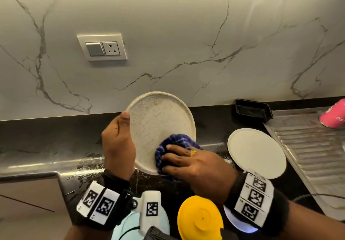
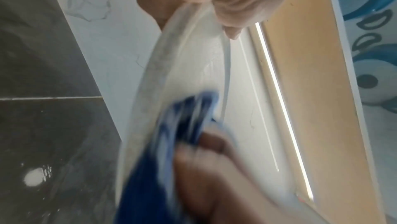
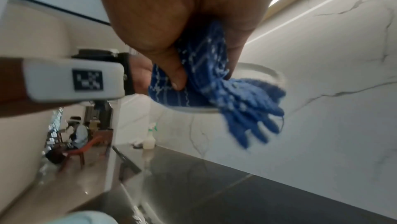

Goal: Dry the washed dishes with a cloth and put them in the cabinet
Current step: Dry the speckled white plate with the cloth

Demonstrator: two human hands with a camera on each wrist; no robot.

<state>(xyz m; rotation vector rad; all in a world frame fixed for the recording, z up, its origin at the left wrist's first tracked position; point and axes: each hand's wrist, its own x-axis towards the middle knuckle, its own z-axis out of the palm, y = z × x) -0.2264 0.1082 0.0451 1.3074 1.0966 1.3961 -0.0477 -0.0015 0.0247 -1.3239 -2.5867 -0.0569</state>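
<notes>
So, two plates in play right now. One speckled cream plate [image 1: 158, 122] is up off the counter, tilted toward me above the black countertop [image 1: 46, 137], in front of the marble wall. My left hand [image 1: 117, 142] has it by the left rim, thumb over the front edge and the fingers curled around behind. My right hand [image 1: 194, 163] is bunched around one blue cloth [image 1: 173, 142] with thin white stripes, pressing it against the lower right part of the plate's face. From the right wrist view the cloth's fringe [image 3: 251, 108] hangs loose past the plate's edge, a bit blurred. There's one ring [image 1: 193, 152] on that hand.

The second plate [image 1: 256, 152], plain white, lies flat on the countertop just to the right of my right hand, next to the ribbed steel drainboard [image 1: 308, 146].

Further out: one black rectangular tray [image 1: 253, 111] sits at the back against the wall, and one pink cup [image 1: 334, 116] is on the drainboard at the far right edge. One switch-and-socket plate [image 1: 102, 46] is on the wall up left. Down near my wrists there's one yellow round thing [image 1: 200, 219], can't tell what it is. The countertop looks wet and shiny along its front edge. Both wrists have bands with black and white marker squares.
</notes>
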